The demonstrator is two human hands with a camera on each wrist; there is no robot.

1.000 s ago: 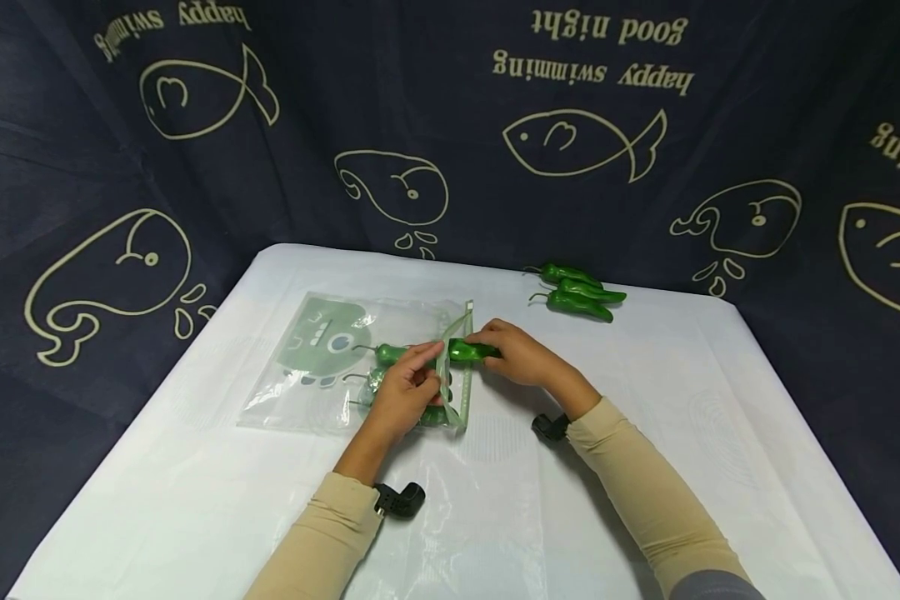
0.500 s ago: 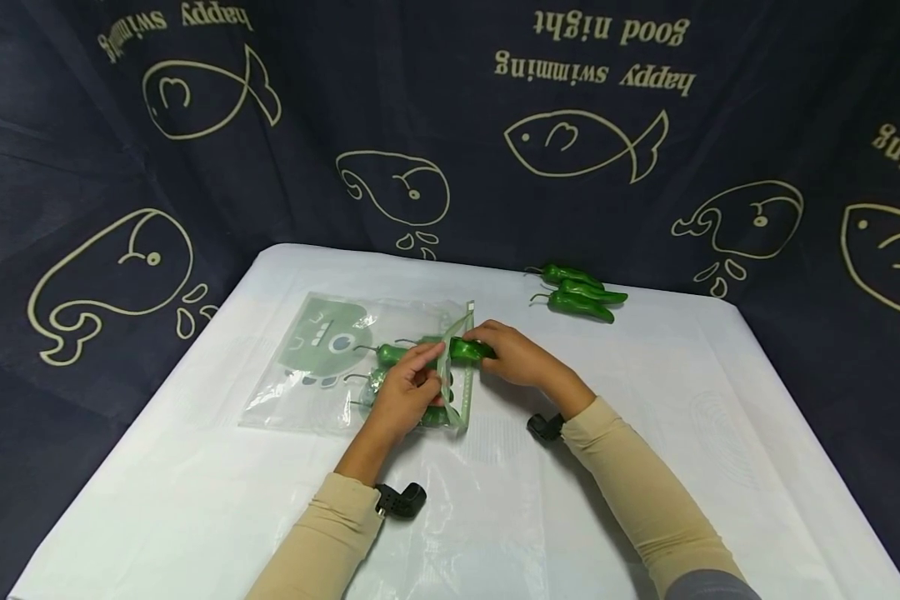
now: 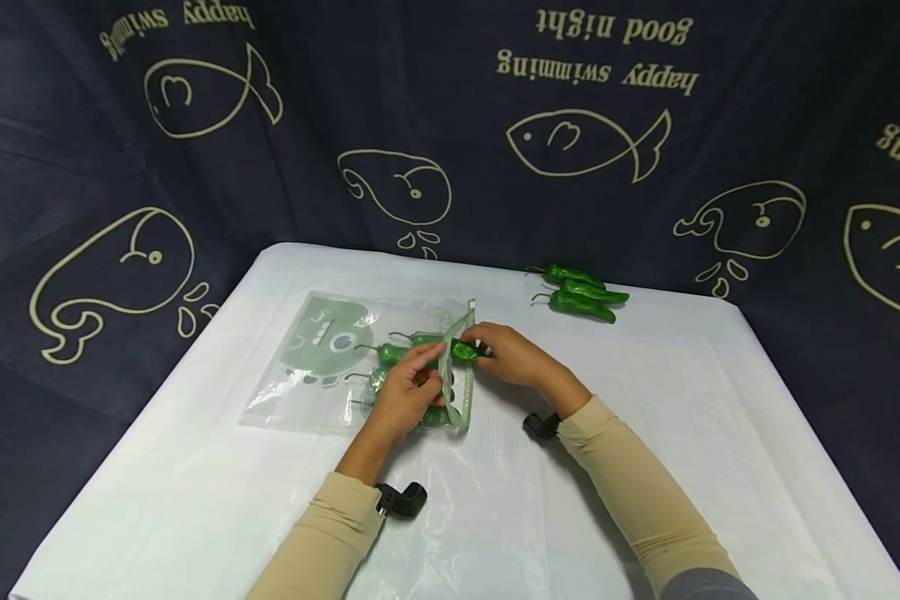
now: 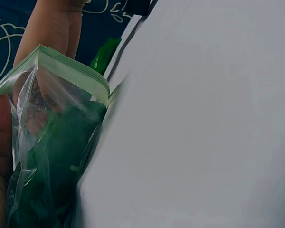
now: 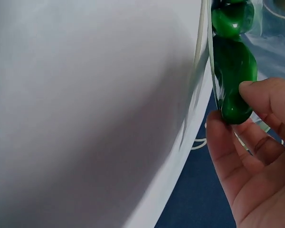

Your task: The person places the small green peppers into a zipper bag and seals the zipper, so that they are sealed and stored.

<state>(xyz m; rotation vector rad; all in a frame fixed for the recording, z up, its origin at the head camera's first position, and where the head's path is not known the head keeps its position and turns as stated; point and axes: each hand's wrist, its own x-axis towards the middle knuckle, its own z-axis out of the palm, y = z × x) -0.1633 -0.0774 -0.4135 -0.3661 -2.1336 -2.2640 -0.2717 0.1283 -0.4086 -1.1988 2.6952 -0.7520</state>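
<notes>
A clear zip bag (image 3: 270, 400) with a green cartoon print lies on the white table, its mouth facing right and held apart. My left hand (image 3: 405, 396) pinches the upper edge of that mouth. Between thumb and fingers my right hand (image 3: 513, 354) grips the tip of a green chili pepper (image 5: 235, 80), whose stem end is inside the bag. Several other green peppers (image 3: 392, 354) lie in the bag, stems toward its closed end, partly covered by the left hand. In the left wrist view the green zip strip (image 4: 73, 69) stands raised over the peppers.
Three loose green peppers (image 3: 581, 306) lie close together near the table's back edge, right of the bag. The white table (image 3: 645, 467) ends at a dark blue cloth (image 3: 465, 217) printed with fish and whales. Each wrist wears a black camera (image 3: 402, 500).
My right hand has moved slightly left, sliding the pepper deeper into the bag; its stem now shows farther in through the plastic. My left hand stays in place at the bag's mouth.
</notes>
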